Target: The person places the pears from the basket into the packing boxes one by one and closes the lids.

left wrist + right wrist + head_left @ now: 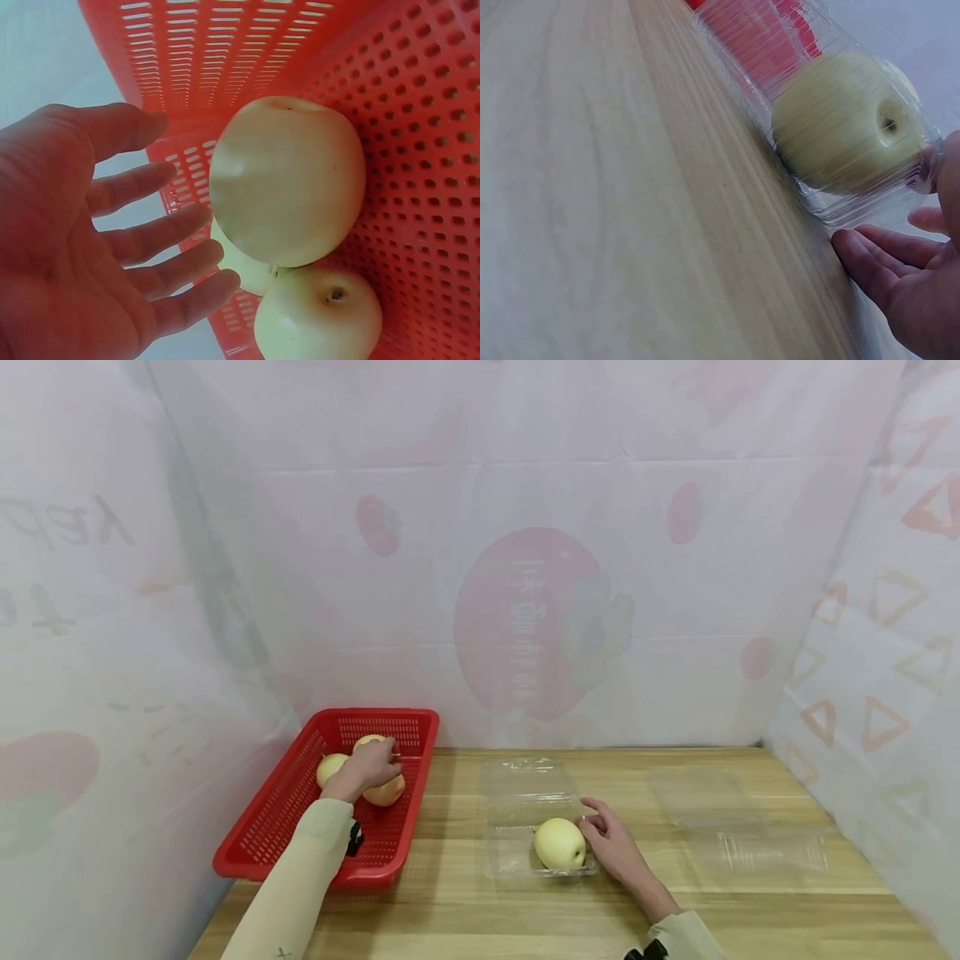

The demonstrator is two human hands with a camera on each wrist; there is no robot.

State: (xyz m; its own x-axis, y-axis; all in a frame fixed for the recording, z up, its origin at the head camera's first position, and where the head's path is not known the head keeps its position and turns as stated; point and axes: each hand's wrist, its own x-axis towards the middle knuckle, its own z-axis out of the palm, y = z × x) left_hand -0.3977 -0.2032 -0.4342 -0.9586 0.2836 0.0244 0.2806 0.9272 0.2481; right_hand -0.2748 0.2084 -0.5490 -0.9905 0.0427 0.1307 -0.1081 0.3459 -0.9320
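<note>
My left hand [365, 770] reaches down into a red plastic basket [258, 839], over several pale yellow pears. In the left wrist view its fingers [169, 225] are spread and fairly straight, beside the biggest-looking pear [289, 184]; another pear [319, 319] lies below that one, and a third is partly hidden behind them. My right hand [617, 847] is at the right side of an unfolded clear plastic box [513, 852] with one pear [559, 843] in it. The right thumb hooks over the box's rim [932, 161], while other fingers rest low outside its wall, close to the table.
Another clear plastic box [776, 850] lies unfolded on the wooden table [465, 910] at the right. A printed white curtain [420, 602] hangs behind the table and along both sides. The basket stands at the table's left edge, near the curtain.
</note>
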